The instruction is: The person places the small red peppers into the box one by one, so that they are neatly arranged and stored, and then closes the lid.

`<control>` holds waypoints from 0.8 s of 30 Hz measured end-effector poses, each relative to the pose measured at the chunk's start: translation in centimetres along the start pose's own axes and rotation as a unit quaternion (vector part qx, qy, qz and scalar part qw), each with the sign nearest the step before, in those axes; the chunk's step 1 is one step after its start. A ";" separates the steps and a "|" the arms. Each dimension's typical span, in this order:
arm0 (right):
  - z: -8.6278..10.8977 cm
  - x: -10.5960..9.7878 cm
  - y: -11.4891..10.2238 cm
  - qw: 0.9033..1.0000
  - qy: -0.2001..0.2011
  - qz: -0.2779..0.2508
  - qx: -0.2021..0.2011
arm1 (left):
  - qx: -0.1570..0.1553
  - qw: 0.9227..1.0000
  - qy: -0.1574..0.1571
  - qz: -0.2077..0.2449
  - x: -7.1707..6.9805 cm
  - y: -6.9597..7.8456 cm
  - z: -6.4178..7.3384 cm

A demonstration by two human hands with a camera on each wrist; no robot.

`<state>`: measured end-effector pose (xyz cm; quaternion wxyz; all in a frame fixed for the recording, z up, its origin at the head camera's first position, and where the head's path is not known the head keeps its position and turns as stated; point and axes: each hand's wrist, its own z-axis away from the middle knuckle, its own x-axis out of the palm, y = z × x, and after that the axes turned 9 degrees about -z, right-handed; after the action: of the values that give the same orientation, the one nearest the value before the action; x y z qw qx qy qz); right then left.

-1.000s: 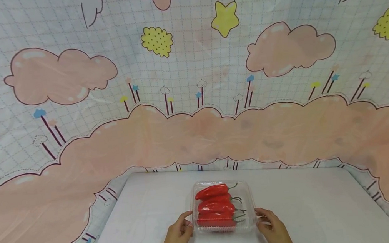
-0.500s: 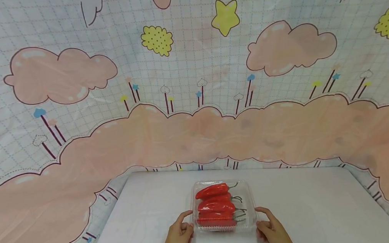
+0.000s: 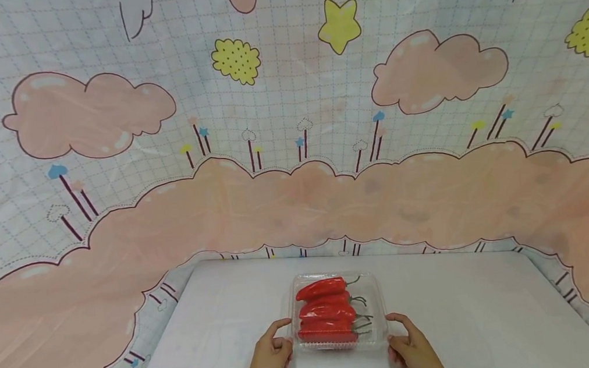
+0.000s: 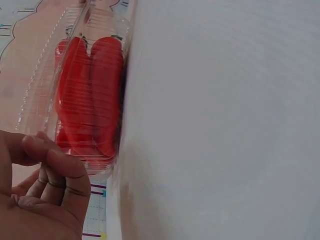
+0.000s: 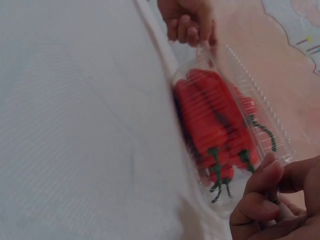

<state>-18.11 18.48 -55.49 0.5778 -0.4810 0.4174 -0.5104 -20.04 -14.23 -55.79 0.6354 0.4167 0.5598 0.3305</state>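
A clear plastic clamshell box (image 3: 375, 294) lies on the white table, its lid down over the base. Inside, several red peppers (image 3: 324, 311) with green stems lie side by side, stems toward the right. My left hand (image 3: 267, 356) holds the left side of the box near its front corner, index finger and thumb at the rim. Opposite it, my right hand (image 3: 416, 348) holds the right side in the same way. The left wrist view shows thumb and index fingertips together at the box's rim (image 4: 52, 120). In the right wrist view, the right fingertips (image 5: 270, 172) are at the rim by the stems.
The white tabletop (image 3: 468, 309) spreads out to both sides of the box. Behind and around it hangs a cloth (image 3: 296, 207) printed with pink clouds, stars and a dashed grid.
The fingers of my right hand have shifted slightly: the index finger is now straighter and the others tucked lower. The left fingers have curled in a little. The box stays in place.
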 end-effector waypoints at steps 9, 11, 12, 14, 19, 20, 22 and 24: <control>0.0 0.0 -0.4 1.000 0.016 0.017 0.002 | -0.001 1.000 0.012 -0.002 0.1 0.4 0.1; -0.1 0.1 -0.4 1.000 0.018 0.020 -0.001 | 0.001 1.000 0.015 0.000 0.1 0.5 0.1; -0.1 0.1 -0.4 1.000 0.018 0.022 -0.003 | 0.002 1.000 0.017 -0.001 0.1 0.5 0.1; -0.1 0.1 -0.4 0.999 0.020 0.026 -0.005 | 0.003 1.000 0.018 -0.001 0.0 0.5 0.1; 0.2 0.1 -0.3 0.999 0.024 0.038 -0.005 | 0.002 1.000 0.011 -0.006 0.0 0.4 0.1; 0.2 0.1 -0.3 0.999 0.023 0.040 -0.007 | 0.002 1.000 0.009 -0.007 0.0 0.3 0.1; 0.4 0.2 -0.3 0.999 0.023 0.043 -0.009 | 0.004 1.000 0.006 -0.007 0.0 0.1 0.1; 0.5 0.2 -0.2 0.998 0.025 0.053 -0.014 | 0.006 1.000 0.004 -0.005 0.0 -0.1 0.1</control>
<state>-17.66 18.32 -55.18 0.5870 -0.4532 0.4635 -0.4850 -19.90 -14.27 -55.88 0.6324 0.4168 0.5660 0.3256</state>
